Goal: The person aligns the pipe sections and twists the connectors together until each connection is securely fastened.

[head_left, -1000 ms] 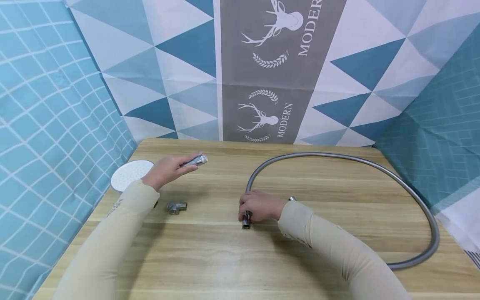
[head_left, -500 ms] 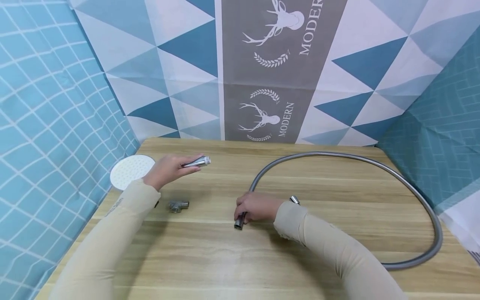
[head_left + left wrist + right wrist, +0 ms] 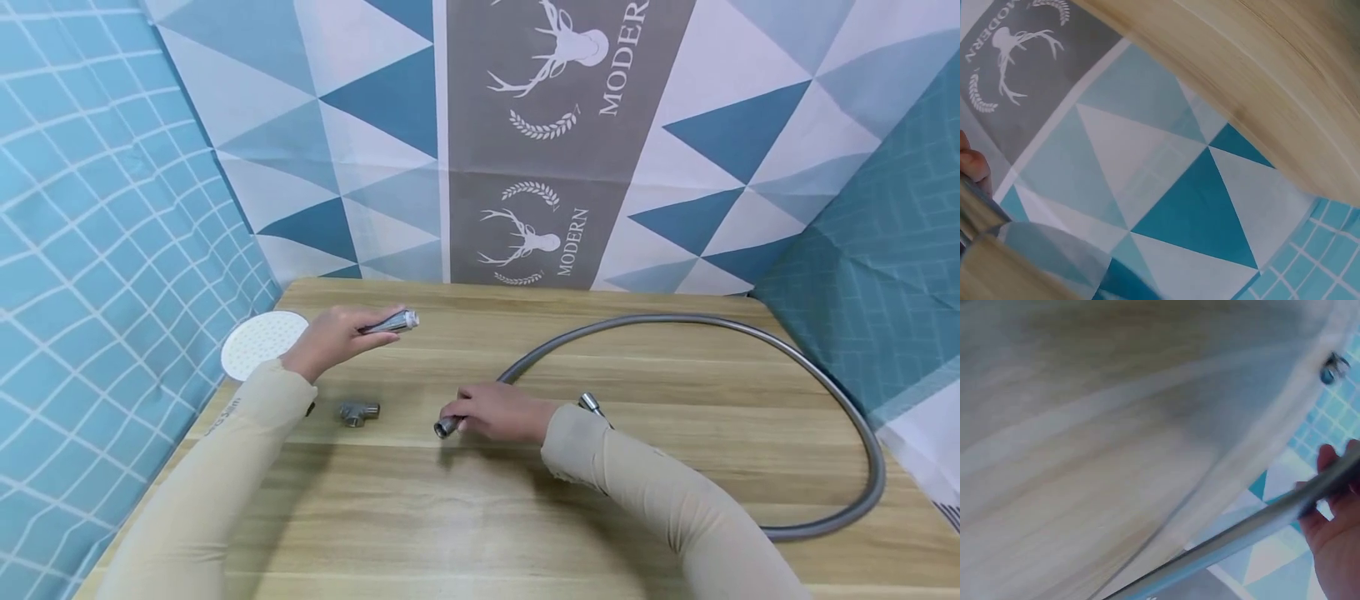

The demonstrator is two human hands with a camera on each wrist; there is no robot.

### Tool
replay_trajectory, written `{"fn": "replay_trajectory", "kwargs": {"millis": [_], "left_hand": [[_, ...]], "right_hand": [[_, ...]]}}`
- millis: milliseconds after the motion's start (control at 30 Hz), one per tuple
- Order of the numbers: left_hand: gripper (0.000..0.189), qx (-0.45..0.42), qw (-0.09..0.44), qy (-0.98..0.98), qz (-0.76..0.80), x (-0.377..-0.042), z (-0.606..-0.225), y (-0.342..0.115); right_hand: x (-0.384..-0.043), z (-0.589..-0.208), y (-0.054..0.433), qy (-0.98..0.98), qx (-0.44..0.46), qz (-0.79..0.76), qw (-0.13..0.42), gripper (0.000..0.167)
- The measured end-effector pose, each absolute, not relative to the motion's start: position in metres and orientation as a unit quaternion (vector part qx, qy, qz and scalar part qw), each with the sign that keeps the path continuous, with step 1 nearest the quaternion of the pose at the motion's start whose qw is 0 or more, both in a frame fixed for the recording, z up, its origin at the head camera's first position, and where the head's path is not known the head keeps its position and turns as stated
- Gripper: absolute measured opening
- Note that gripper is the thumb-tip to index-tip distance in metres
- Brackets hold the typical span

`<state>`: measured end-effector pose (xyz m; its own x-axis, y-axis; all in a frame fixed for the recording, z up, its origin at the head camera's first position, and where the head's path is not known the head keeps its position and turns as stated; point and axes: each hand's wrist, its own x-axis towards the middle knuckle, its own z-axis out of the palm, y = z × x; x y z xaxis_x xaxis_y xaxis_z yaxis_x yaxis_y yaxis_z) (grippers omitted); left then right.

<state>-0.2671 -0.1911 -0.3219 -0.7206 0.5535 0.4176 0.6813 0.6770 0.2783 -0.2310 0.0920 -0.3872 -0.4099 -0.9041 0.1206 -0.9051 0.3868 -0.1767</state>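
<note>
My left hand (image 3: 337, 340) grips the chrome handle of a shower head (image 3: 257, 348), raised above the left side of the table. Its round white spray face points up at the left, and the threaded handle end points right. In the left wrist view the chrome handle (image 3: 977, 212) and some fingers show at the left edge. My right hand (image 3: 504, 413) holds a grey metal shower hose (image 3: 652, 319) close to its end. That open hose end (image 3: 446, 427) points left, just above the table. The right wrist view shows fingers curled round the hose (image 3: 1235, 540).
A small chrome tee fitting (image 3: 358, 413) lies between the hands. Beyond the right forearm the hose's other chrome end (image 3: 590, 403) rests on the wooden table (image 3: 450, 525); the hose loops across the right side. Patterned cloth walls (image 3: 382, 167) enclose the back and sides.
My right hand has moved left with the hose end, which has turned from pointing toward me to pointing left. The hose loop shifts slightly. My left hand stays nearly still with the shower head.
</note>
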Motion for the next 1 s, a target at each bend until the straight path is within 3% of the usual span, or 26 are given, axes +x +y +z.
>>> {"fn": "replay_trajectory", "kwargs": {"millis": [100, 233, 300, 500, 733, 900, 1000], "left_hand": [[0.047, -0.354, 0.159, -0.892, -0.233, -0.266, -0.320, -0.188], [0.046, -0.384, 0.165, -0.876, -0.241, -0.264, -0.317, -0.182], [0.046, -0.400, 0.164, -0.872, -0.229, -0.262, -0.315, -0.179], [0.047, -0.391, 0.131, -0.893, -0.179, -0.255, -0.310, -0.172], [0.048, -0.385, 0.101, -0.908, -0.130, -0.248, -0.304, -0.165], [0.048, -0.391, 0.108, -0.905, -0.130, -0.248, -0.305, -0.162], [0.048, -0.407, 0.121, -0.896, -0.130, -0.249, -0.305, -0.162]], "right_hand": [[-0.233, -0.379, 0.092, -0.838, 0.509, 0.194, 0.017, 0.033], [-0.237, -0.363, 0.093, -0.825, 0.463, 0.322, 0.017, 0.061], [-0.238, -0.357, 0.094, -0.816, 0.440, 0.373, 0.023, 0.067], [-0.240, -0.349, 0.096, -0.762, 0.393, 0.511, 0.059, 0.041], [-0.241, -0.343, 0.095, -0.733, 0.403, 0.540, 0.095, 0.051], [-0.238, -0.341, 0.094, -0.764, 0.384, 0.511, 0.088, 0.022], [-0.237, -0.340, 0.092, -0.787, 0.373, 0.484, 0.081, 0.019]]}}
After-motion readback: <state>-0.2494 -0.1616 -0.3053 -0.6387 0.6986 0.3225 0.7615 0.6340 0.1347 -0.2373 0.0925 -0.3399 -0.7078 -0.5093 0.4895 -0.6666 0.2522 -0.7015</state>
